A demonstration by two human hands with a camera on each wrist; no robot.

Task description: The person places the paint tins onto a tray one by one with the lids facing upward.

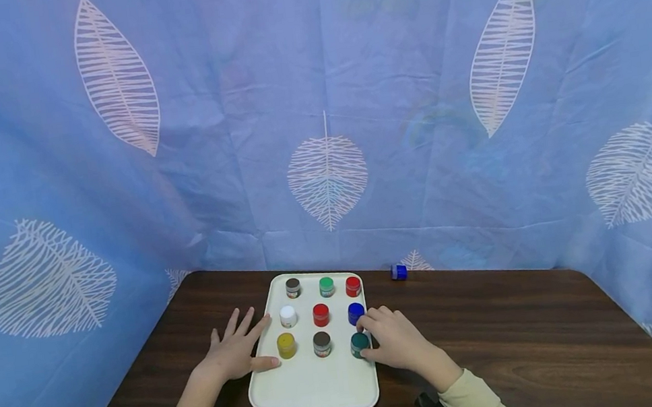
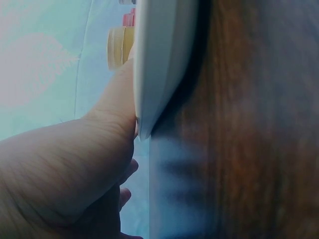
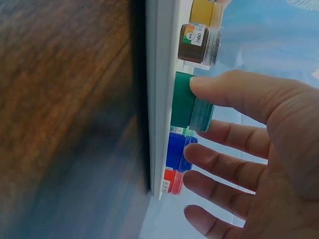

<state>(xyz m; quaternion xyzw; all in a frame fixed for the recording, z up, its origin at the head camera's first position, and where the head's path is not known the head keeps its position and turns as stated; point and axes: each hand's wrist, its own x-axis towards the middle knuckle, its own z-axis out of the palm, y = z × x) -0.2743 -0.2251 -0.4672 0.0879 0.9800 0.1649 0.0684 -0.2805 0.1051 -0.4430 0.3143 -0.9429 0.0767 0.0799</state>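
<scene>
Reaching in at the lower centre of the head view, my right hand (image 1: 397,343) had its thumb and fingers (image 3: 224,92) closed around the dark green jar (image 1: 359,344), which stood on the white tray's (image 1: 315,388) right edge, in the nearest row. Just above it sat the blue jar (image 1: 356,312), my other fingertips brushing close beside it, and the red jar (image 1: 353,286) stood at the far corner. My left hand (image 1: 235,352) lay flat on the brown surface (image 1: 531,334), fingers spread apart, thumb resting on the tray's left rim just beside the yellow jar (image 1: 286,345). A brown jar (image 1: 321,343) stood between yellow and green. Off the tray, toward the upper right of the surface, a small blue jar (image 1: 398,272) lay on its side against the leaf-print curtain (image 1: 473,111).
</scene>
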